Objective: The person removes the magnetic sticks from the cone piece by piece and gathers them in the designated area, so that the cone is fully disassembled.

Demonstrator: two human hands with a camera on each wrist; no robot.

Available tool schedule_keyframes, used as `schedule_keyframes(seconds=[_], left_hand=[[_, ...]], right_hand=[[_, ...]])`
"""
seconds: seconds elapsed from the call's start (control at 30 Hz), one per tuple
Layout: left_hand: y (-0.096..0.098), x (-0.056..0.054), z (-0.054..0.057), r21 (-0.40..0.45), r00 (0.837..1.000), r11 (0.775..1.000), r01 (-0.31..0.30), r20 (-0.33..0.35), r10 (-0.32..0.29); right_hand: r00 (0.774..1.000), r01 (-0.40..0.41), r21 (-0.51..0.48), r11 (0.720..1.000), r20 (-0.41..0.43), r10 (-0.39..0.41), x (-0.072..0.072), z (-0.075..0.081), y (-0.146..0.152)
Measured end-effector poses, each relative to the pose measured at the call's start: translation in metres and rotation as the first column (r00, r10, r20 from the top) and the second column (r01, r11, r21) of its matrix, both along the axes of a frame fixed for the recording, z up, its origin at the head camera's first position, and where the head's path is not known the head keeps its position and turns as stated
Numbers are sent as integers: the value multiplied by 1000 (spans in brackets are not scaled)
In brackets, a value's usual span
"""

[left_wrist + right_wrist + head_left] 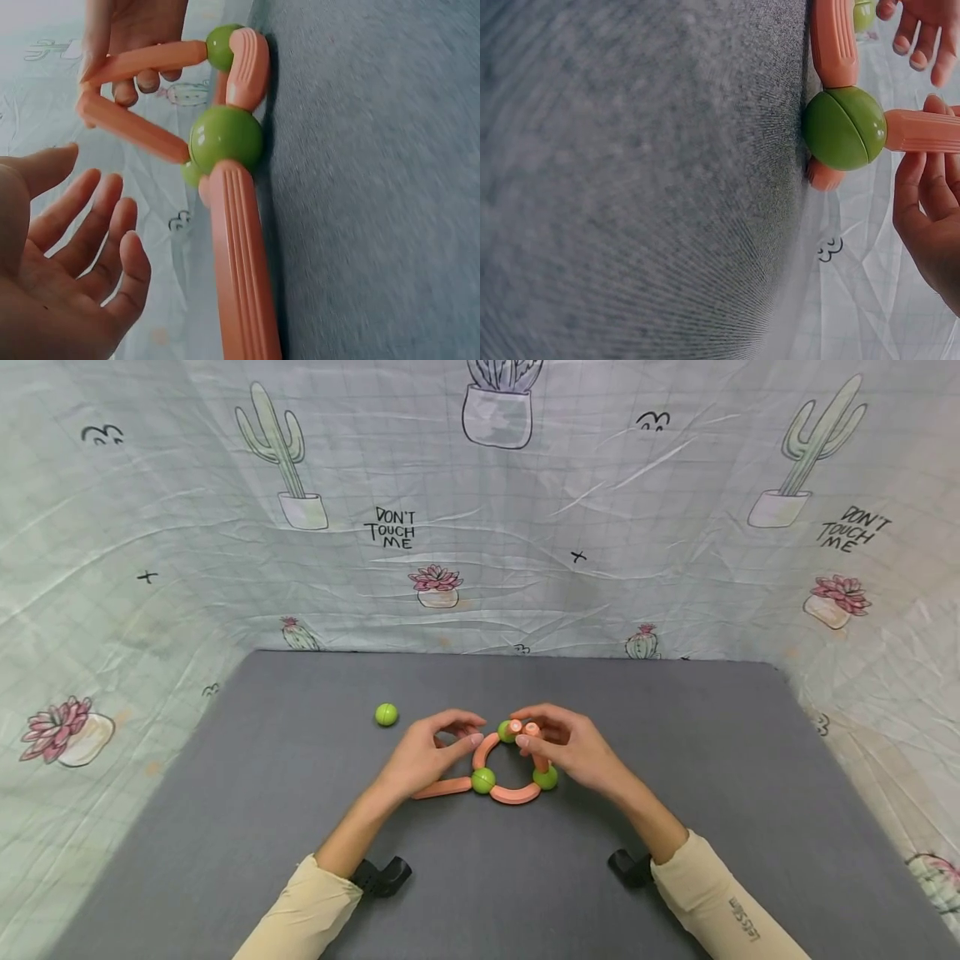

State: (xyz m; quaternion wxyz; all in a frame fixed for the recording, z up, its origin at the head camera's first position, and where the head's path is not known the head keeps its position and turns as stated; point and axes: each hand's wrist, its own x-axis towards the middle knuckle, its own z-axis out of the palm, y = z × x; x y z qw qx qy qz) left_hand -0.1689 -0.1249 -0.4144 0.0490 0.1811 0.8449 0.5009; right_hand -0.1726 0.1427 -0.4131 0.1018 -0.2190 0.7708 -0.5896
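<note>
Three green balls, at the left (483,780), right (546,777) and back (506,732), are joined by curved orange sticks (515,796) into a ring lying on the table. A straight orange stick (444,787) runs leftward from the left ball, partly behind my left wrist. Two straight orange sticks, one lower (135,131) and one upper (157,57) in the left wrist view, rise from the right and back balls and lean together at their tops. My right hand (573,743) pinches them near those tops. My left hand (431,752) hovers left of the ring, fingers apart, holding nothing.
A loose green ball (386,714) lies on the grey table (480,893), beyond my left hand. Cactus-printed cloth (510,527) hangs behind and at both sides. Black wrist devices sit at my left cuff (392,877) and right cuff (626,867).
</note>
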Motion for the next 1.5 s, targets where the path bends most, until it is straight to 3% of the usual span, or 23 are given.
schedule_keyframes(seconds=[0.53,1.1,1.5], left_hand=[[28,-2,0,143,1000,990,5,11,-7],[41,-3,-3,199,999,980,-21,44,13],[40,-7,-6,171,999,985,-16,32,11]], right_hand=[[999,12,-18,1000,30,-11,0,-1,3],[999,25,-25,999,35,-24,3,4,6],[998,50,-17,999,48,-49,1,6,8]])
